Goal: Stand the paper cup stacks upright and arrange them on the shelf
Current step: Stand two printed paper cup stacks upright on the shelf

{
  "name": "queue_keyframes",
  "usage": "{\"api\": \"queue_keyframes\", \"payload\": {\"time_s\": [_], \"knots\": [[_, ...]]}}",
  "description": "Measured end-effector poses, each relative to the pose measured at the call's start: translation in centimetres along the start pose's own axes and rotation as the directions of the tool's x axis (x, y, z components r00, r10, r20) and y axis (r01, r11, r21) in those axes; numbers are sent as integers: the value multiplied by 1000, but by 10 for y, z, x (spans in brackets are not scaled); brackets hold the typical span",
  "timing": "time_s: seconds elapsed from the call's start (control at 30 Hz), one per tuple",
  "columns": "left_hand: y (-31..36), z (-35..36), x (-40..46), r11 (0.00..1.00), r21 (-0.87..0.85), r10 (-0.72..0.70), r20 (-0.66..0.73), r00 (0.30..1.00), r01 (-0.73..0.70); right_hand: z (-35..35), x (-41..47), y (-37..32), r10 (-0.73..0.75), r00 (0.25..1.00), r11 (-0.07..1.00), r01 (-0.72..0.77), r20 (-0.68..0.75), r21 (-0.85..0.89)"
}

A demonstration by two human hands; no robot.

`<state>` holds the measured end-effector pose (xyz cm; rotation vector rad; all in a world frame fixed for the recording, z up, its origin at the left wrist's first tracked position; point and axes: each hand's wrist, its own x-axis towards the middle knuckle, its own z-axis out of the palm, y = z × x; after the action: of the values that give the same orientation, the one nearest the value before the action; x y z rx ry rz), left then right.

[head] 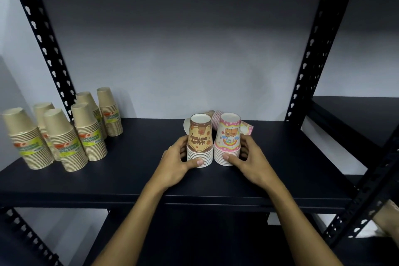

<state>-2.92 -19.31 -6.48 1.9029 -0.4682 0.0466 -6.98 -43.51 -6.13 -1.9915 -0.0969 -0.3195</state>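
Observation:
Two short stacks of printed paper cups stand rim-down, side by side, in the middle of the black shelf [133, 170]. My left hand [178, 161] grips the brown "Happy Birthday" stack [199, 136] at its lower rims, thumb across the front. My right hand [248, 157] grips the pink stack [228, 136] the same way. Behind them another pink stack [216, 117] lies on its side, partly hidden, and a pink-edged cup [247, 128] lies at the right rear.
Several wrapped stacks of plain brown cups [64, 136] stand rim-down at the shelf's left end. Black perforated uprights [46, 43] [311, 54] frame the bay. A neighbouring shelf [354, 114] sits to the right, a lower shelf below.

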Motion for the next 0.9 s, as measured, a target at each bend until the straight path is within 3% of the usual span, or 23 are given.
{"api": "queue_keyframes", "payload": {"time_s": [0.27,0.63,0.9], "knots": [[7,13,1,994,92,44,107,993,-54,-24,-19,7,13,1000,999,-14,-12,-51],[41,81,25,997,18,68,269,961,-75,-91,-50,16,77,983,982,-104,-166,-159],[46,98,29,997,0,78,290,954,-82,-106,-60,14,109,976,972,-145,-191,-186]]}}
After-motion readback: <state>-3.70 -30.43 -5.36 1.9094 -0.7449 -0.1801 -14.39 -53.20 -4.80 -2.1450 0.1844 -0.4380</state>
